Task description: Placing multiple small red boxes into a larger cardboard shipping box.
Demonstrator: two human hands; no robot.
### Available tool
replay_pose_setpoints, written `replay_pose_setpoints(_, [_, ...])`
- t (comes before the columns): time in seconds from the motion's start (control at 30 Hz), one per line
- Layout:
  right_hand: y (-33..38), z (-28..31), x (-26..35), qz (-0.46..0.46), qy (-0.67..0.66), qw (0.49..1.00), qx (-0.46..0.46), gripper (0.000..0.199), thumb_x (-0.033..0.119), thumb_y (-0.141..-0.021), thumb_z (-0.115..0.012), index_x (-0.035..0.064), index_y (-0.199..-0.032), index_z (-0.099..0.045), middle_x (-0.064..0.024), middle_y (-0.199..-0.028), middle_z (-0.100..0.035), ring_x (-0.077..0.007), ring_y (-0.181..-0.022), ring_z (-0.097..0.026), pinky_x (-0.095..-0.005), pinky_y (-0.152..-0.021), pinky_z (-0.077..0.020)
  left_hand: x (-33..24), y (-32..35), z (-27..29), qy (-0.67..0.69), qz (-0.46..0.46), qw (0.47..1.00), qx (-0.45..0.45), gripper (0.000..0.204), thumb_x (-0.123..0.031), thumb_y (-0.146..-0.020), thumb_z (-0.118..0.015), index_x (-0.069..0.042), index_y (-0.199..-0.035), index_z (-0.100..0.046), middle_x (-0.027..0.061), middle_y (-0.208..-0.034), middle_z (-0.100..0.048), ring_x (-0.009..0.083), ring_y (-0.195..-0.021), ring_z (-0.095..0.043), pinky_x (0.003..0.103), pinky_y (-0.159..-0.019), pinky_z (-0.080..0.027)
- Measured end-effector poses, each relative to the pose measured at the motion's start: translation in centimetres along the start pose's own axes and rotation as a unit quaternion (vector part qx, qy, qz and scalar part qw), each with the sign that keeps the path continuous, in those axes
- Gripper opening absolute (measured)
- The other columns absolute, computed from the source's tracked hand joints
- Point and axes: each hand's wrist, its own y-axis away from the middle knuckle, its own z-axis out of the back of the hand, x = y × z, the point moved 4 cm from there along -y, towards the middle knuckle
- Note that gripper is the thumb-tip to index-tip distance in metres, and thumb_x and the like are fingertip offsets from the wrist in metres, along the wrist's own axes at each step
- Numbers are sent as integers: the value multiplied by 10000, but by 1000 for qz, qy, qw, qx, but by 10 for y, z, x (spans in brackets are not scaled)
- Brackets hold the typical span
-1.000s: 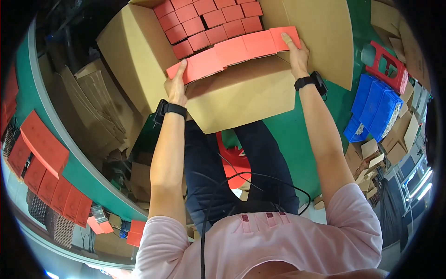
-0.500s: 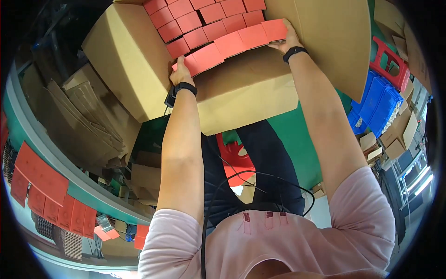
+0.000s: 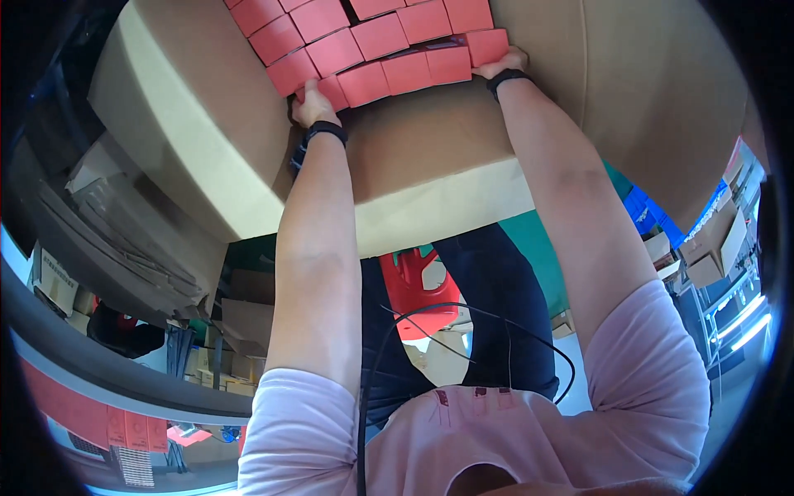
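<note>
The left hand (image 3: 315, 107) and right hand (image 3: 506, 64), partly curled, clasp opposite ends of a row of red rectangular boxes (image 3: 406, 73) inside a large brown cardboard carton (image 3: 434, 134).

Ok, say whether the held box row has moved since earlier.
Yes: against the cardboard carton, the row of red boxes has gone deeper inside, toward the packed boxes.

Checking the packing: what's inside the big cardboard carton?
The carton holds rows of red boxes; the left hand and right hand hold the ends of the nearest row. Anything beneath is covered; the carton's far end is out of frame.
</note>
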Motion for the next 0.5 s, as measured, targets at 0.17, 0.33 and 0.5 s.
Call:
replay_pose_setpoints(0.17, [2,4,-21,-13,32,995,-90,613,476,-889,-322,117,-1380,-401,-81,-1462,-367,-327,-1324,-341,-606,-1055,-185,-7,23,-6,83,-31,996,-12,719,-295,-754,-709,65,-1301,-413,234,-1219,-536,340,-1056,-574,458,-911,-464])
replay_pose_setpoints(0.33, [54,-30,-56,-109,29,986,-122,824,679,-815,-385,135,-1431,-322,-89,-1494,-315,-335,-1360,-284,-605,-1093,-101,11,36,-5,377,150,909,93,792,-610,-833,-395,-47,-1389,-355,194,-1426,-375,380,-1279,-387,568,-1035,-322])
replay_pose_setpoints(0.5, [52,-23,-52,-125,-50,991,-25,807,754,-796,-369,199,-1381,-389,-87,-1408,-412,-340,-1262,-396,-608,-1015,-296,19,89,-55,419,380,796,216,759,-677,-776,-267,-253,-1394,-387,82,-1486,-295,374,-1362,-221,720,-980,-228])
